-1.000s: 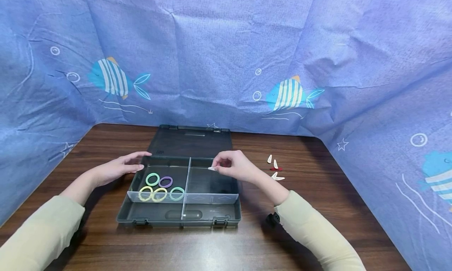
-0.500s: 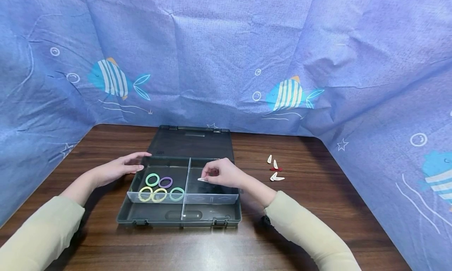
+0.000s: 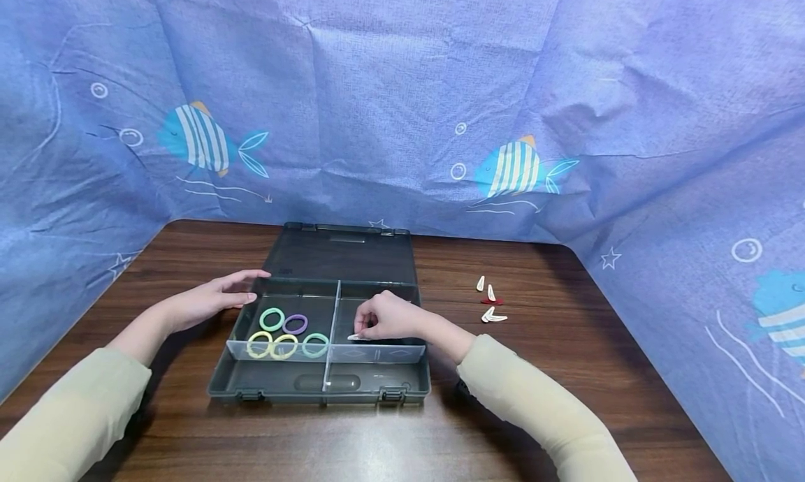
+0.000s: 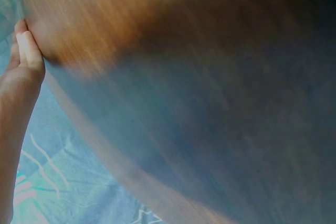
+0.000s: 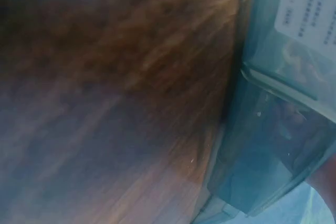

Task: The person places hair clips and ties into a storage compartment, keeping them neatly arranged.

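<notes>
A grey see-through divided box [image 3: 277,392] lies on the table, its lid [image 3: 342,255] folded back. My left hand [image 3: 216,297] touches the box's left side with fingers extended; the left wrist view also shows this hand [image 4: 25,59]. Inside the back right compartment, my right hand [image 3: 393,316] pinches a white snap hair clip [image 3: 354,337] low, near the front divider [image 3: 377,353]. In the back left compartment lie several ring-shaped hair ties, among them a purple one [image 3: 295,316] and a yellow one [image 3: 248,345]. The right wrist view mostly shows the box's side [image 5: 252,145].
Right of the box, several white hair clips [image 3: 481,283] lie on the brown table [image 3: 553,342], with a red piece [image 3: 496,302] under one of them. A blue fish-print cloth [image 3: 402,119] hangs behind and at the sides.
My right hand has moved left and toward the front of the back right compartment, carrying the white hair clip lower. My left hand has stayed at the box's left side.
</notes>
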Available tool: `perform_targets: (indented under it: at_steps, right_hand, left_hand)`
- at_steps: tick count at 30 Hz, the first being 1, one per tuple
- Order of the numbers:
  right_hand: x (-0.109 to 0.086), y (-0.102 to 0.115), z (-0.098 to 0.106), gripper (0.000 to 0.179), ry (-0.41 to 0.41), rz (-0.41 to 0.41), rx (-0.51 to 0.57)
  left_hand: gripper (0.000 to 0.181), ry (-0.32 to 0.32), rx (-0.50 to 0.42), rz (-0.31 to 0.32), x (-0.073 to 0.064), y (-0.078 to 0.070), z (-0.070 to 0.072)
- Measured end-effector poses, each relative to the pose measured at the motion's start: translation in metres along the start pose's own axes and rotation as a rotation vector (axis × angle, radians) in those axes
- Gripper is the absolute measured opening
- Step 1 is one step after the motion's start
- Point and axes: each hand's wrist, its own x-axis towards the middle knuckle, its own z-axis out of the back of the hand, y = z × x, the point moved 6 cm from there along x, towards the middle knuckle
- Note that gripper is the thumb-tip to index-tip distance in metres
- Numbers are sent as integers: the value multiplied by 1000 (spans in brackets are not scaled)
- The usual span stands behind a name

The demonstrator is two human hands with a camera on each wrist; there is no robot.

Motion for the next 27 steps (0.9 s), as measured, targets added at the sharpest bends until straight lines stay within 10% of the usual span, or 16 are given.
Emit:
perform_targets:
  at_steps: [27]
  right_hand:
    - [7,-6,-15,8,62,-20,21]
  left_hand:
    - [53,9,3,-12,0,0,0]
